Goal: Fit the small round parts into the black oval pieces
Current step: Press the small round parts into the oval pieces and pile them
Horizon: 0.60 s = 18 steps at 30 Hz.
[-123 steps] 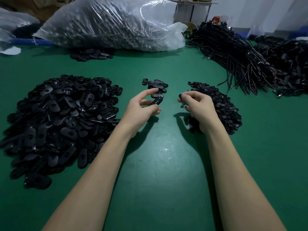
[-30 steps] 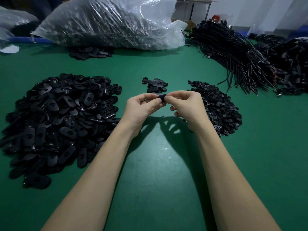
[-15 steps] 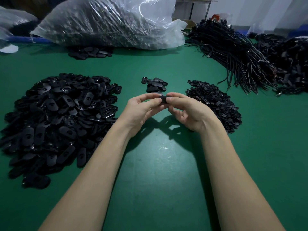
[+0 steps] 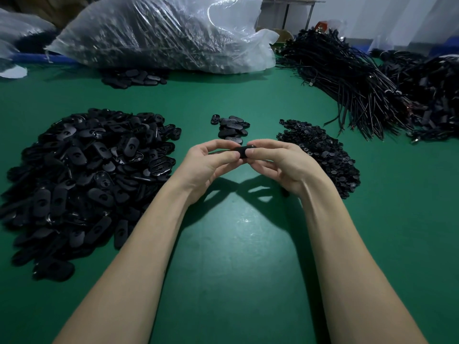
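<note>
Head view: above the green tabletop (image 4: 236,244), the left hand (image 4: 206,165) and right hand (image 4: 280,165) meet fingertip to fingertip, both pinching one black oval piece (image 4: 241,152) between thumbs and forefingers. A big heap of oval pieces (image 4: 84,175) lies to the left, a heap of small round parts (image 4: 320,150) just right of the hands, and a small cluster of ovals (image 4: 232,129) just beyond them.
</note>
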Motion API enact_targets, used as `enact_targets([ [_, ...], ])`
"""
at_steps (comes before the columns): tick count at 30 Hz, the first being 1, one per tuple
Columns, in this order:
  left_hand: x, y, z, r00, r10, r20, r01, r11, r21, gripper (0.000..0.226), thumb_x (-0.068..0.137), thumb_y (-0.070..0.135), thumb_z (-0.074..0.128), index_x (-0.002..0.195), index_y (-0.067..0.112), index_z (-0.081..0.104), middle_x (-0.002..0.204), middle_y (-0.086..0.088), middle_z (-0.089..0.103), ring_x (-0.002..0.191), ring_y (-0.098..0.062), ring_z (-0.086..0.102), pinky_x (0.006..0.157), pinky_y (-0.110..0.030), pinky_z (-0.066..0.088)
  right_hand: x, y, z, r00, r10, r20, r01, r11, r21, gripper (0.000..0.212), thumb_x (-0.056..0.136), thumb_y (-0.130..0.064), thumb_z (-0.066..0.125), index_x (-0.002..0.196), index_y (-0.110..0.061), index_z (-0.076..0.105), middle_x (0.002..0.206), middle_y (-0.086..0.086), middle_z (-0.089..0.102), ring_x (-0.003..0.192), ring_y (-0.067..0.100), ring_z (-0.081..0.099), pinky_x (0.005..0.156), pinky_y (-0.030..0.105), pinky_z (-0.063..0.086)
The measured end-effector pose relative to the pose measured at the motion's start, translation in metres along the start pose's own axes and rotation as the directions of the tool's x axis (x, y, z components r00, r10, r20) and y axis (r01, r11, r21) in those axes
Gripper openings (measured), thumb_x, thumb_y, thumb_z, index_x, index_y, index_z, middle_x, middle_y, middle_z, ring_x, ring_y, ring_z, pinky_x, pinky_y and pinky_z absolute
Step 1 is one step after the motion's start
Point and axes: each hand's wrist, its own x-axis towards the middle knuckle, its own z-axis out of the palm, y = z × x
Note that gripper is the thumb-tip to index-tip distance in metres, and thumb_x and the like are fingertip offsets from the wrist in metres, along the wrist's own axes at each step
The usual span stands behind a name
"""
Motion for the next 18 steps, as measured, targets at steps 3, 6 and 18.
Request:
enact_targets([
  [3,-0.0001,0.0008,0.0002,1.000,0.025,0.007,-0.025,0.999,0.038,0.012,0.085,-0.009,0.068,0.091,0.002,0.069,0.087,-0.012,0.076,0.086,-0.021,0.075,0.081,-0.022,0.058,-0.0001,-0.0004,0.0012,0.998,-0.065,-0.006,0.065,0.995,-0.071,0.018,0.082,0.006,0.078,0.093,-0.008,0.076,0.085,0.009,0.079,0.076,0.017,0.078,0.065,0.019,0.059],
  [6,0.0002,-0.0006,0.0000,1.000,0.020,-0.021,-0.019,0.999,0.045,0.011,0.085,-0.005,0.071,0.089,0.004,0.070,0.086,-0.010,0.077,0.084,-0.020,0.076,0.081,-0.022,0.058,-0.0011,0.0018,-0.0001,0.994,-0.104,0.027,0.106,0.988,-0.108,0.015,0.085,0.006,0.076,0.096,-0.005,0.075,0.087,0.010,0.079,0.080,0.019,0.078,0.069,0.020,0.060],
  [18,0.0025,-0.0047,-0.0077,0.998,0.040,-0.045,-0.026,0.961,0.277,0.011,0.088,0.000,0.072,0.089,0.011,0.073,0.092,-0.013,0.077,0.087,-0.022,0.074,0.079,-0.023,0.058,0.0016,0.0068,0.0034,0.982,-0.187,0.015,0.184,0.946,-0.267,0.016,0.087,0.008,0.074,0.102,0.008,0.073,0.085,0.017,0.078,0.077,0.024,0.078,0.070,0.023,0.061],
])
